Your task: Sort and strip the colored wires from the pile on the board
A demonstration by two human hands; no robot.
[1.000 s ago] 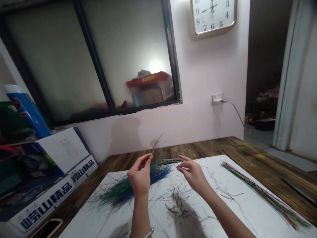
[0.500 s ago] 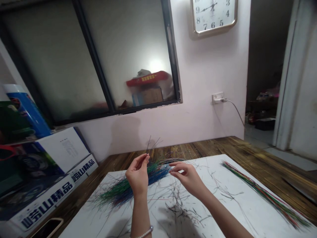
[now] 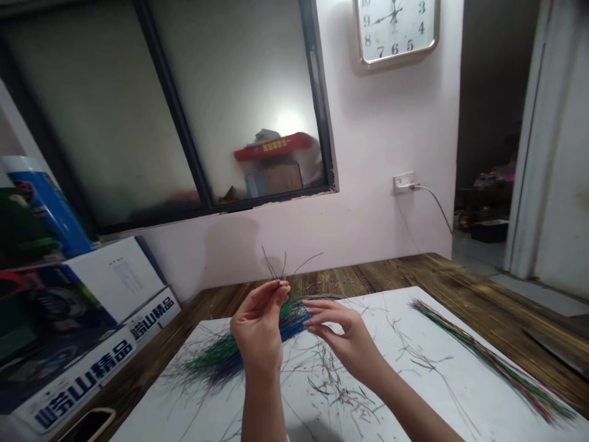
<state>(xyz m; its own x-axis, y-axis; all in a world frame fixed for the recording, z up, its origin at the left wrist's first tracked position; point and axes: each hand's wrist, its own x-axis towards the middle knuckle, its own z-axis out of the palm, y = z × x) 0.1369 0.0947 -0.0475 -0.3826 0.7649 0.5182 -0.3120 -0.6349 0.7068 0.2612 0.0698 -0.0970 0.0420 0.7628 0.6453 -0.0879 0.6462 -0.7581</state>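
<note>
My left hand (image 3: 260, 328) is closed in a pinch on a few thin dark wires (image 3: 283, 272), whose free ends fan out above the fingertips. Just to its right, my right hand (image 3: 345, 334) has its thumb and fingers apart, with nothing visible between them. Behind and below both hands lies a loose heap of green and blue wires (image 3: 209, 359) on a white board (image 3: 151, 405). Short dark wire scraps (image 3: 340, 390) are scattered under my right wrist.
A long, tidy bundle of green and red wires (image 3: 488, 356) lies along the board's right side. Boxes (image 3: 119, 276) and a blue canister (image 3: 55, 212) stand at left, near a phone (image 3: 87, 426). The wooden table (image 3: 391, 270) meets a wall with a socket (image 3: 405, 183).
The wires in my left hand have turned and their ends now spread wider. My right hand has drawn slightly left, nearer the left one, and its fingers have parted more.
</note>
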